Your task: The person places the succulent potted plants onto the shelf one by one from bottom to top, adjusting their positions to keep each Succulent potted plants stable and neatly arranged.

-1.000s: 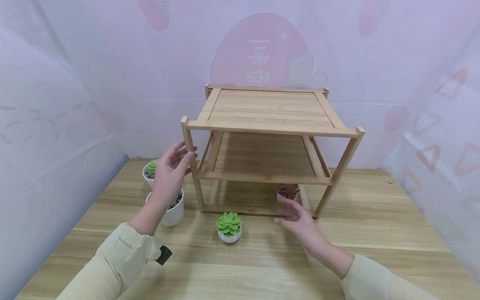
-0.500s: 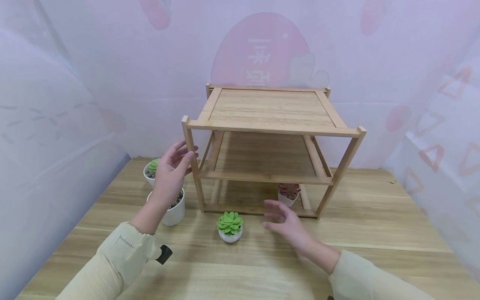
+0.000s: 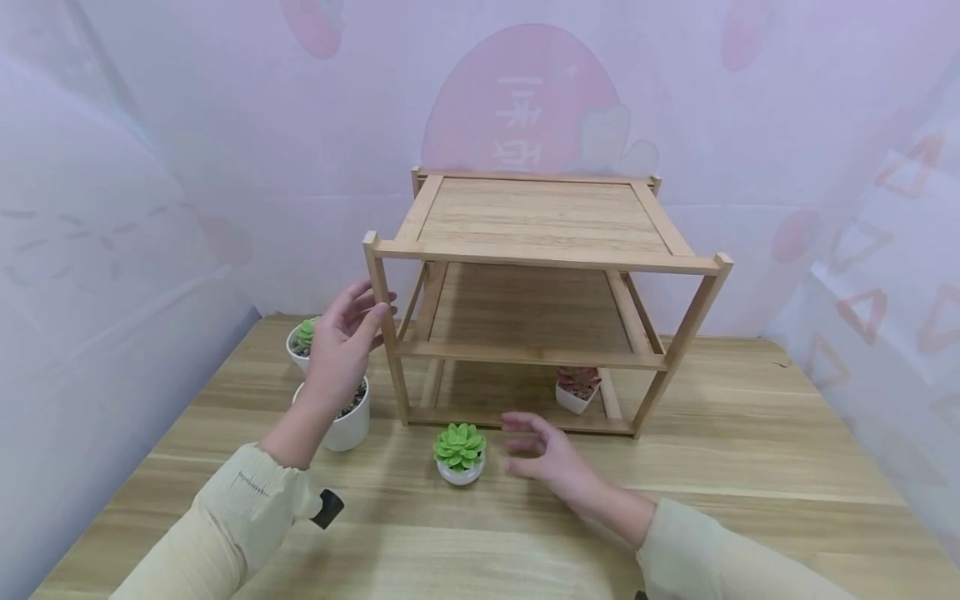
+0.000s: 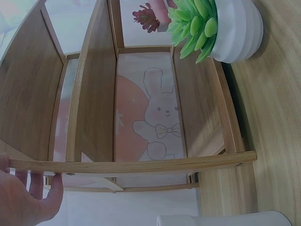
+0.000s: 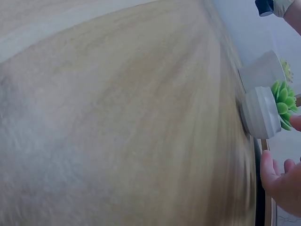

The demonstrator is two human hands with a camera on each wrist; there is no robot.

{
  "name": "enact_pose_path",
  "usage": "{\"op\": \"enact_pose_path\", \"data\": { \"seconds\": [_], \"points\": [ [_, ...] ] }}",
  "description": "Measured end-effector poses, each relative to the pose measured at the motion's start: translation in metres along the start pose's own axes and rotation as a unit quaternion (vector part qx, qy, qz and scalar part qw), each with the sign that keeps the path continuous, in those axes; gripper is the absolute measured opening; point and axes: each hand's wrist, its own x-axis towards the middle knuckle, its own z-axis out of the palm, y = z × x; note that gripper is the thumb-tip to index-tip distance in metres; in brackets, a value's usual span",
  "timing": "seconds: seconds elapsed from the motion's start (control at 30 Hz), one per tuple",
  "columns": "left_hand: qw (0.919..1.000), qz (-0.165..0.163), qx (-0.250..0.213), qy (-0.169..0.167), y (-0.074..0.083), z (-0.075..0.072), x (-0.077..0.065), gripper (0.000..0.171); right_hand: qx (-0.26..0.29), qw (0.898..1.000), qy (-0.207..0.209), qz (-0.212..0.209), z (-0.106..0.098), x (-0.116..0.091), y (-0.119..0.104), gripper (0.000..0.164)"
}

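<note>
A three-tier wooden shelf rack (image 3: 551,218) stands on the table. My left hand (image 3: 333,354) holds its front left post, thumb in front and fingers behind, which the left wrist view shows too. My right hand (image 3: 551,462) is over the table just right of a small green succulent (image 3: 459,447) in a round white pot, its fingers spread and holding nothing. In the right wrist view the fingers lie near that white ribbed pot (image 5: 261,113). On the rack's bottom tier, toward the right, sits a red succulent (image 3: 577,383) in a white pot.
Left of the rack are two more white pots: a front one (image 3: 348,427), partly behind my left forearm, and a rear one (image 3: 302,343) with a green plant. A printed cloth backdrop (image 3: 750,167) surrounds the wooden table (image 3: 750,467).
My right hand has moved left, away from the red succulent on the bottom tier and toward the green one. The left hand has stayed on the post.
</note>
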Motion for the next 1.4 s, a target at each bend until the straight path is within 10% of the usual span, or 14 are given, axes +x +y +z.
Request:
{"op": "enact_pose_path", "data": {
  "seconds": [1.4],
  "points": [
    [0.9999, -0.005, -0.011, -0.008, -0.002, 0.000, 0.001, 0.047, 0.029, 0.999, 0.003, 0.027, 0.042, 0.005, 0.005, 0.073]
  ]
}}
